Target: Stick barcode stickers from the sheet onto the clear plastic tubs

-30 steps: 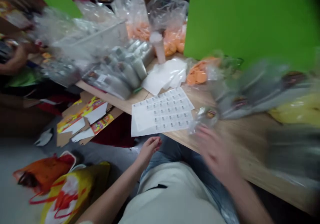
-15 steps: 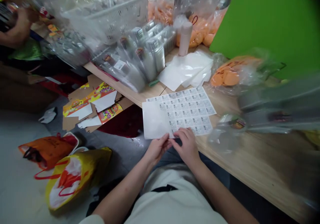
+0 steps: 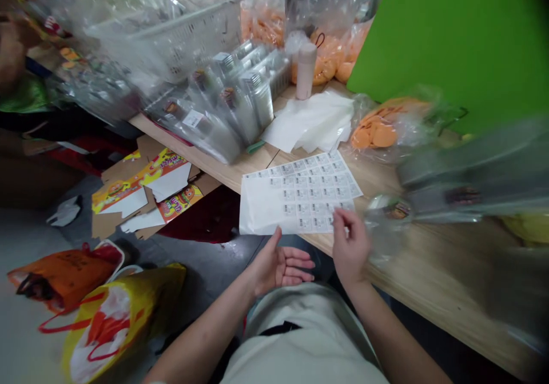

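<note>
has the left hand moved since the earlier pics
Yes, the left hand has dropped away from the label sheet, now open, palm up, below its near edge.

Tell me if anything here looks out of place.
The sheet of printed labels hangs partly past the table's edge, its lower-left corner unsupported. A torn-open printed carton lies on the floor below.

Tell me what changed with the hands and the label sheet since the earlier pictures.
The left hand has let go of the label sheet and drawn back toward the body, now open with the palm up. The right hand has moved slightly right, its fingers still at the sheet's near edge. The bagged silver containers and white plastic basket stayed as they were.
</note>
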A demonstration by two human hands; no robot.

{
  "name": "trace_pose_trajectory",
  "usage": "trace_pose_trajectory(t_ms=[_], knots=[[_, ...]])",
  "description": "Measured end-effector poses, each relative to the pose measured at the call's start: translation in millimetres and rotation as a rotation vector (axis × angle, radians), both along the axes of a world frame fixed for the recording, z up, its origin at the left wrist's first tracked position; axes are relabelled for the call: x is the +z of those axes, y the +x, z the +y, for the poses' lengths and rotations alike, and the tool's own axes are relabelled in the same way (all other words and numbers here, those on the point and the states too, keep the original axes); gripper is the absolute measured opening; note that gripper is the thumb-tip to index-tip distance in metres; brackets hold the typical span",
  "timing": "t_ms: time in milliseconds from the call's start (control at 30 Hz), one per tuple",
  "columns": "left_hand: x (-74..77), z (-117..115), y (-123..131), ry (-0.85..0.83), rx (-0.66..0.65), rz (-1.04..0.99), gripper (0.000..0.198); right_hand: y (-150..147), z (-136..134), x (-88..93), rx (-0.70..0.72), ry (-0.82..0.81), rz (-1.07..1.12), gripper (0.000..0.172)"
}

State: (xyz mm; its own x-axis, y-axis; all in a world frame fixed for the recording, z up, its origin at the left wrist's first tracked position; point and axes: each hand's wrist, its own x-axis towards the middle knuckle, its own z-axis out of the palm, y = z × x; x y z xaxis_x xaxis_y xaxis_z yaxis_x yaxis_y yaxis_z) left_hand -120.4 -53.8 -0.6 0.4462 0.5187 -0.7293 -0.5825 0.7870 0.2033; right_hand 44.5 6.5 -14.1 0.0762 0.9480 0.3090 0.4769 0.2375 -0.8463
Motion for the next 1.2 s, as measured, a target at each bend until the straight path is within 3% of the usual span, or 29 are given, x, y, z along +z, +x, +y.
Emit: trace_pose_trajectory(t_ms=[67,133,233,333,467,533,633,700,833,1067,1200], knots=[[16.6,4,6,0.167,0.016,0.053,0.061,14,-14,9.8,0.249,0.191,-0.188,0.02],[29.8,12,18,0.322,0.073,0.233,0.038,26,-30,20.1,0.415,0.202,-0.258,0.031],[38.2,21,43,0.507,0.007,0.465,0.025,45,-46,33.8,0.323,-0.108,-0.014,0.051],[34.3,22,72,0.706,-0.172,0.531,0.025,71,-44,41.6,0.098,-0.394,0.24,0.048],[16.3,29,102,1.064,-0.297,0.883,0.054,120,-19,39.3,-0.194,-0.363,0.287,0.04],[3.7,40,112,1.32,-0.305,1.063,0.065,139,-4,33.5,-0.177,-0.378,0.301,0.047],[-15.2,58,120,1.594,-0.34,1.106,0.069,147,12,23.0,-0.032,-0.472,0.301,0.056],[-25.1,65,122,1.628,-0.361,1.098,0.068,142,15,17.2,0.007,-0.498,0.287,0.057],[-35.6,64,124,1.588,-0.334,1.111,0.068,130,9,12.8,-0.071,-0.491,0.256,0.055],[-40.0,60,125,1.52,-0.296,1.113,0.069,127,2,15.5,-0.115,-0.503,0.223,0.054],[-37.5,60,123,1.575,-0.291,1.118,0.064,127,2,11.4,-0.121,-0.478,0.154,0.053]])
